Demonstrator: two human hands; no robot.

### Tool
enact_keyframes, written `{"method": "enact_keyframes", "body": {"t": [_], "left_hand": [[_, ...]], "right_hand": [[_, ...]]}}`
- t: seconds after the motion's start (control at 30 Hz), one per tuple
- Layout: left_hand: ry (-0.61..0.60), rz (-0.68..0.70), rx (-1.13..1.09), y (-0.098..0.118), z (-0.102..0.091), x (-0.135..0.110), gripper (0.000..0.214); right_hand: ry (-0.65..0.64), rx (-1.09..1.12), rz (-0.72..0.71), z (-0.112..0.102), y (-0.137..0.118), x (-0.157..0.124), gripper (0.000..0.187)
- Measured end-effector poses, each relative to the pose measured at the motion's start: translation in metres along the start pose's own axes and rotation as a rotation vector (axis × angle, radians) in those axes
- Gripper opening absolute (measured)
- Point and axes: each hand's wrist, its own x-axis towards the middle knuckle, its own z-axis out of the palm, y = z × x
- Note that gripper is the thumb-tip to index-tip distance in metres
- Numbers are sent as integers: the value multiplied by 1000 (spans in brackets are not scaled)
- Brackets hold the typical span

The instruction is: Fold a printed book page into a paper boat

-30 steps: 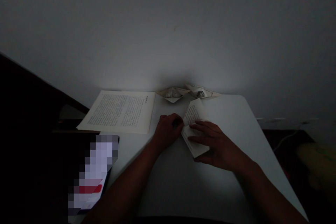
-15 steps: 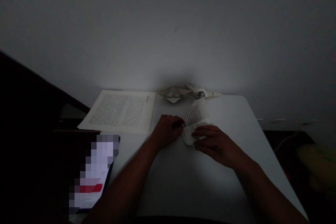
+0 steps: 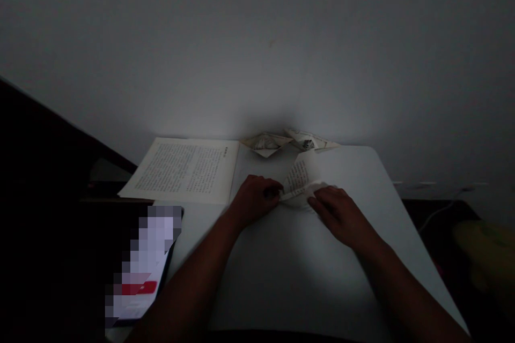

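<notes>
A printed sheet of paper (image 3: 298,176), partly folded, is between my hands over the white table. My left hand (image 3: 259,198) pinches its left edge between thumb and fingers. At the right edge, my right hand (image 3: 336,211) has its fingers closed on the paper, where a lower strip curls up. Some of the folds are hidden behind the fingers. Just beyond the sheet sit two folded paper boats, one on the left (image 3: 267,143) and one on the right (image 3: 311,141), close together by the wall.
A stack of printed pages (image 3: 181,171) lies at the table's back left. A lit phone (image 3: 145,268), partly blurred out, rests at the left edge beside my left forearm. The wall (image 3: 257,53) rises behind the white table (image 3: 261,289). A cable (image 3: 436,215) runs low at the right.
My right hand has drawn its fingers together on the paper's right side and shifted slightly right. The paper's lower part has curled upward. My left hand has stayed in place.
</notes>
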Motion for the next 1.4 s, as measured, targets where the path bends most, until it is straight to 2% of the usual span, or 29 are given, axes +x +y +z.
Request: {"method": "enact_keyframes", "body": {"t": [0.33,0.53,0.67,0.77,0.87,0.93,1.0,1.07,1.4], "left_hand": [[-17,36,51,-1,3,-1,18],[5,63,54,-1,6,-1,17],[140,91,85,8,11,-4,14],[262,103,193,28,21,-11,14],[198,152,293,51,38,-22,21],[140,159,362,64,51,-30,34],[134,99,391,71,63,-37,48],[120,80,400,74,70,-41,53],[96,59,414,72,74,-44,57]], "right_hand": [[44,-216,125,10,5,5,38],[64,-249,149,11,6,5,38],[59,-285,181,12,4,6,37],[63,-321,216,14,1,6,35],[65,-341,242,14,1,6,36],[69,-359,264,14,2,5,36],[76,-377,292,13,2,3,35],[82,-393,317,11,2,3,34],[23,-425,351,9,3,6,33]]}}
